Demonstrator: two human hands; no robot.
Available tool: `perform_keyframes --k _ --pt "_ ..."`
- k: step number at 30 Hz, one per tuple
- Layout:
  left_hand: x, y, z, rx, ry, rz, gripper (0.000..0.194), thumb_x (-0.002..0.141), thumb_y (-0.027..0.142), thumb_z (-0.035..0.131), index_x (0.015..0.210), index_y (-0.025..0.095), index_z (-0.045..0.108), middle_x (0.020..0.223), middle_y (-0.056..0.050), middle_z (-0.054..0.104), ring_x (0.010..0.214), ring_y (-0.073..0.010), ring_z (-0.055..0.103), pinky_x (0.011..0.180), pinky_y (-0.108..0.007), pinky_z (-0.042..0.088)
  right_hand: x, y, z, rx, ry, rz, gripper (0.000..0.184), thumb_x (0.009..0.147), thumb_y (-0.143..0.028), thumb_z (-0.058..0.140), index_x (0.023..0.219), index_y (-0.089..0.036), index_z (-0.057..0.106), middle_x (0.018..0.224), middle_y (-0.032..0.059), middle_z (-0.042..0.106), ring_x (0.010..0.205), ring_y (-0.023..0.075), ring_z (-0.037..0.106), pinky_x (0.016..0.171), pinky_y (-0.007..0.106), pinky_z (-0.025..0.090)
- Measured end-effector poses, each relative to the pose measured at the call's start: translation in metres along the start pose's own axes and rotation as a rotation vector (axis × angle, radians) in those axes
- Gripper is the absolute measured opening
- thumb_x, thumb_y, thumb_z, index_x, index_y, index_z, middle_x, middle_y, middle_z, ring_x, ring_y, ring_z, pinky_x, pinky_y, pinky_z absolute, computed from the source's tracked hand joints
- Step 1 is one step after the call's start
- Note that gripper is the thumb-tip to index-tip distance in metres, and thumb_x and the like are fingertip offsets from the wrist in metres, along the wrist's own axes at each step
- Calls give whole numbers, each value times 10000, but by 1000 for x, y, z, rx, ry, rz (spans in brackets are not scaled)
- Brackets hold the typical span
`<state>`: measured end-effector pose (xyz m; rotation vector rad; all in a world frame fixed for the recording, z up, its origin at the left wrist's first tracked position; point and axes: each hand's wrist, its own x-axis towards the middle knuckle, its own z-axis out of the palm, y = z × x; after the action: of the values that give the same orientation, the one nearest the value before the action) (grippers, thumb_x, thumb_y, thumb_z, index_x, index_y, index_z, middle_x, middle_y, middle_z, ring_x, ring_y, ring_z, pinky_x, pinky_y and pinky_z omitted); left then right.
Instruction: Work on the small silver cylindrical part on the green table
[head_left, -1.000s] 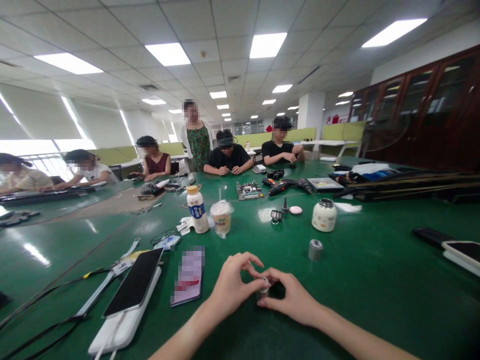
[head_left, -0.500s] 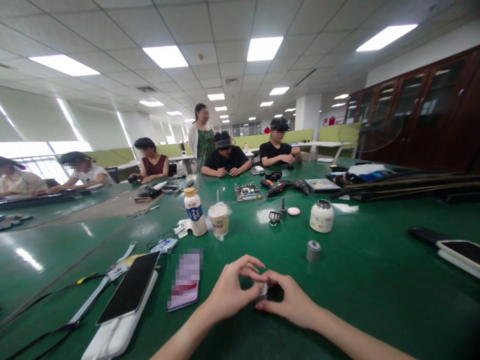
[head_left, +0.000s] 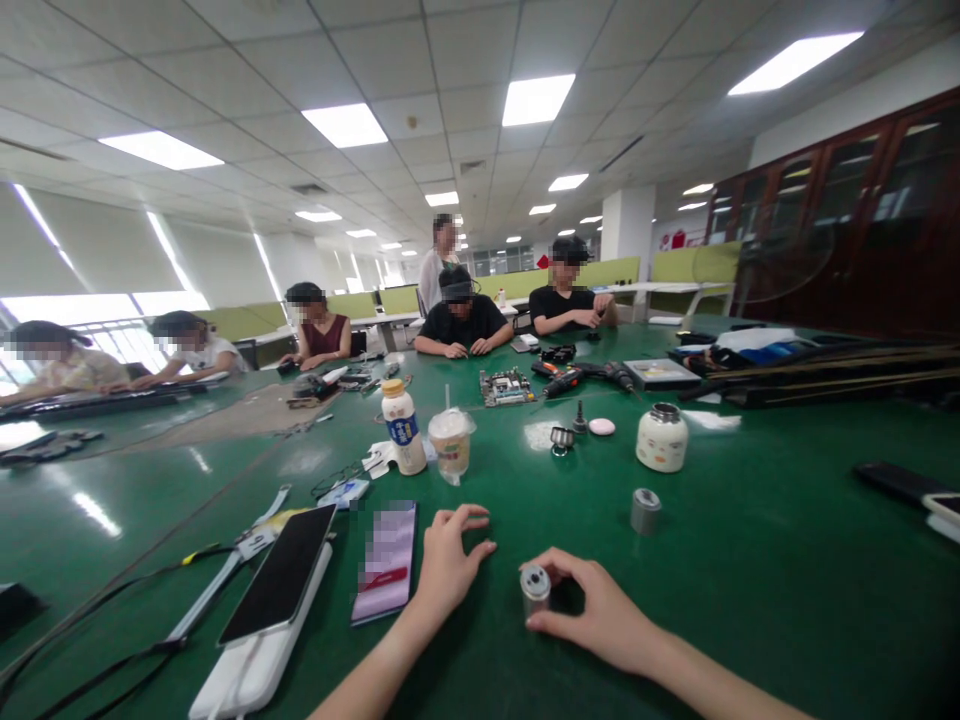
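A small grey metal cylinder (head_left: 535, 592) stands upright on the green table, with dark holes in its round top. My right hand (head_left: 600, 607) grips it from the right side between thumb and fingers. To the left, my left hand (head_left: 452, 556) is empty, its fingers apart above the table beside a purple phone (head_left: 384, 565). A second metal cylinder (head_left: 646, 511) of similar look stands farther back on the right, touched by neither hand.
Behind the hands stand a milk bottle (head_left: 403, 428), a plastic cup with a straw (head_left: 451, 443) and a cream jar (head_left: 662, 438). A black-screened phone on a white power bank (head_left: 255, 655) lies left. Farther back are a circuit board (head_left: 507, 387) and a power drill (head_left: 562, 383). Several people sit around the table.
My left hand has come off the cylinder and moved left, its fingers opening. The right hand keeps its grip, and the cylinder's top is now uncovered. A standing person has moved right.
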<state>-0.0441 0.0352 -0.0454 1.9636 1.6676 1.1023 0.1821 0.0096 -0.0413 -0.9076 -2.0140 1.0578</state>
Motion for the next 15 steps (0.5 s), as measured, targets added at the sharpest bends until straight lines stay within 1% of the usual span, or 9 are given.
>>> perform_keyframes --k 2,4,6,9,12,15 --pt "0 3 0 -5 2 1 317 722 132 728 1008 240 645 894 -10 798 1045 -280 653 926 -424 420 0 2 0 0 -8 0 337 725 -310 796 1026 -220 676 953 9 732 892 216 660 811 292 486" --pt "0 12 -3 -65 4 10 277 734 133 726 977 235 639 820 -1 797 987 -266 689 919 -408 437 1 4 1 -4 -9 3 342 722 -313 800 1026 -221 674 943 5 730 885 214 659 810 291 482" --pt "-1 26 -5 -183 1 36 265 733 155 747 955 228 624 784 5 789 902 -246 724 900 -376 468 1 7 2 -14 1 3 343 718 -314 802 1021 -222 670 933 0 726 877 212 655 808 291 476" --pt "-6 49 -5 -352 -69 91 292 717 168 780 953 212 614 761 2 778 828 -221 741 849 -324 512 1 9 3 -32 14 -11 319 715 -313 804 985 -217 663 901 -7 716 858 205 646 786 279 468" --pt "-12 62 -3 -390 -111 97 258 698 132 788 881 198 618 740 -7 772 792 -216 746 796 -297 530 1 9 3 -48 13 -19 305 722 -320 798 969 -213 656 872 -12 705 837 198 640 764 270 461" --pt "-14 66 -4 -400 -115 83 252 697 135 790 860 194 607 716 -6 765 771 -218 746 775 -295 533 1 9 3 -63 13 -11 306 723 -335 799 965 -214 655 872 -10 705 837 201 641 765 273 458"
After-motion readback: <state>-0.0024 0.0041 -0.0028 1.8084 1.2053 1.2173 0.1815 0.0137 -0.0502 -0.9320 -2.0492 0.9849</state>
